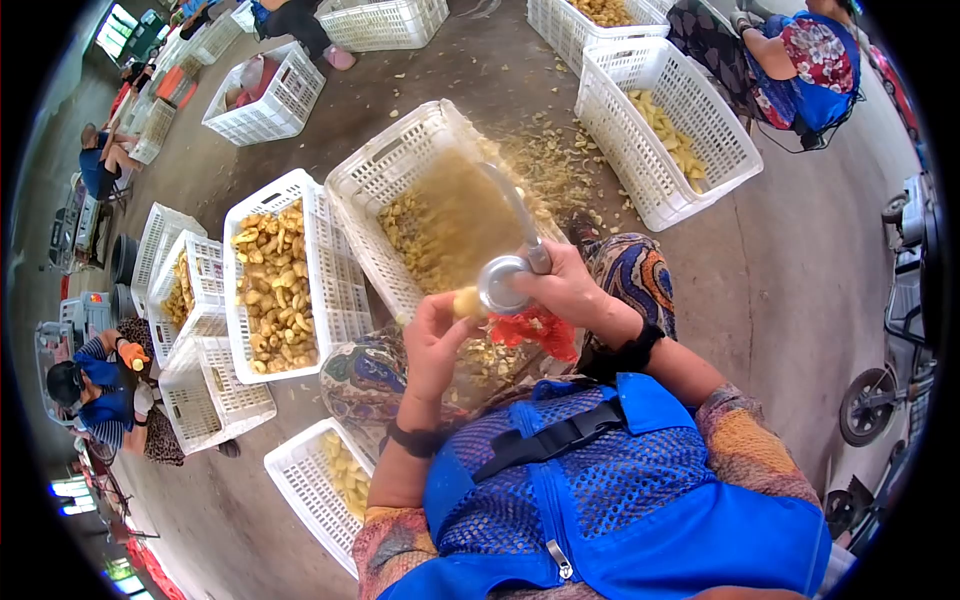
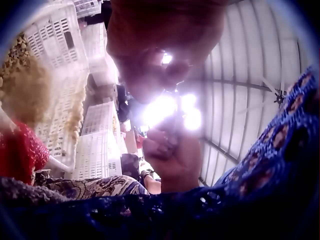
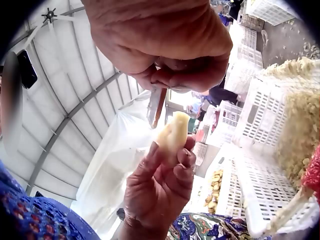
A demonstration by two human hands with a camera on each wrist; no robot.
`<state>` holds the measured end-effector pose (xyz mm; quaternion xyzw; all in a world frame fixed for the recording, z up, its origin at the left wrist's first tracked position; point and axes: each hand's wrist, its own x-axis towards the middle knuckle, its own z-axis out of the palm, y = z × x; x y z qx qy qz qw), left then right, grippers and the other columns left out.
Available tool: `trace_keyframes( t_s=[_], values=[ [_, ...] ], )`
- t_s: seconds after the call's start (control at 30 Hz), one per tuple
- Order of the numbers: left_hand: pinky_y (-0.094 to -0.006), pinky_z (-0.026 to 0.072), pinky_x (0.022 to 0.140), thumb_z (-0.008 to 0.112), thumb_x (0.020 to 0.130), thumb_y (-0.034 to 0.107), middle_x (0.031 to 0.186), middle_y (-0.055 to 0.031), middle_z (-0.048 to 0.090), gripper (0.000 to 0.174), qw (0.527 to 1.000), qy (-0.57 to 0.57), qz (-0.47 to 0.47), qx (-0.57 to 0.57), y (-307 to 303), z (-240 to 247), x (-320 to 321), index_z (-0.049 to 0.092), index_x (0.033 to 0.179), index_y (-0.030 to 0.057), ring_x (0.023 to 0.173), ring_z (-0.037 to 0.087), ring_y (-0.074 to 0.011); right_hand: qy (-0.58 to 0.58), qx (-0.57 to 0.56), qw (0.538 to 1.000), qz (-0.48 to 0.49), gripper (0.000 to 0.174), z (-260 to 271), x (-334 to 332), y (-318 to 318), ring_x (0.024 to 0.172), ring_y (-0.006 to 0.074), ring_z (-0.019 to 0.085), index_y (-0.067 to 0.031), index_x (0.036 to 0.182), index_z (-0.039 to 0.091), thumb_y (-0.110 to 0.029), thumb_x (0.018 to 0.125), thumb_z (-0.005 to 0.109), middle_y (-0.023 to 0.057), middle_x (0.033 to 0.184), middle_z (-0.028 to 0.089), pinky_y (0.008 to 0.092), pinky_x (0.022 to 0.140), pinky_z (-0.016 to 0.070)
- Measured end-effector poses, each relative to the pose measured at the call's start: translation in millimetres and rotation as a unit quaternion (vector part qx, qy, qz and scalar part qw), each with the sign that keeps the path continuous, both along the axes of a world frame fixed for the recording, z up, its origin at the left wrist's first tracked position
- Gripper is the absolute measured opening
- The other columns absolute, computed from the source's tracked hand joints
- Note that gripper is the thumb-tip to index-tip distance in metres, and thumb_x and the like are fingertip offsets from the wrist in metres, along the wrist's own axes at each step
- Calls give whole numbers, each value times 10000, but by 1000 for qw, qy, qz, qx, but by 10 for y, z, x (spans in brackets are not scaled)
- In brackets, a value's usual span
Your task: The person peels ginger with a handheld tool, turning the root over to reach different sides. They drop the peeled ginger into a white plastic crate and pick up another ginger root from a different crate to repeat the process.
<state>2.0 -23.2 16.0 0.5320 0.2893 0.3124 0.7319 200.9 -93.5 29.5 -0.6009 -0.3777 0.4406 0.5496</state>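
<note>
My left hand [image 1: 435, 345] pinches a pale, peeled piece of ginger [image 3: 174, 131] between thumb and fingers. Close beside it, my right hand [image 1: 572, 290] has its fingers curled round a thin, blade-like tool [image 3: 157, 107], whose flat end points down toward the ginger. A round silver metal disc [image 1: 503, 284] and a curved grey tube [image 1: 515, 205] overlap the right hand in the head view. Just below hangs a bright red, crumpled piece [image 1: 535, 330]. Before my knees, a white crate [image 1: 350, 190] contains brownish scraps, blurred in the middle.
To the left stands a white crate of unpeeled ginger [image 1: 275, 290]. Crates with pale peeled pieces stand at lower left [image 1: 345, 470] and upper right [image 1: 665, 135]. Scraps [image 1: 570, 170] litter the floor. Other people sit around, one at far left with an orange glove [image 1: 132, 353].
</note>
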Motion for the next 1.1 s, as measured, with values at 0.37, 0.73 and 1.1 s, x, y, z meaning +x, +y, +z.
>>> trace_keyframes(
  t_s=[0.37,0.73,1.1],
  values=[
    [-286,503,638,658,768,-2,886,-126,630,324,896,191,19,400,-92,179,52,569,1079,11,707,626,-185,26,-72,997,14,224,-159,27,151,689,124,559,4,922,612,-122,751,685,58,774,629,290,603,463],
    [-289,555,704,608,841,26,1019,-113,627,304,999,-29,-15,-42,21,19,15,489,1120,13,847,646,-192,-54,-31,995,-80,228,76,174,32,629,115,530,8,862,583,-148,731,687,52,690,574,301,547,440],
    [-298,539,729,623,797,-33,995,-101,605,304,987,96,31,124,-89,20,28,547,1088,11,874,624,-175,29,-80,996,33,195,8,-35,37,728,124,556,1,891,572,-101,764,679,62,798,614,304,630,459]
  ],
)
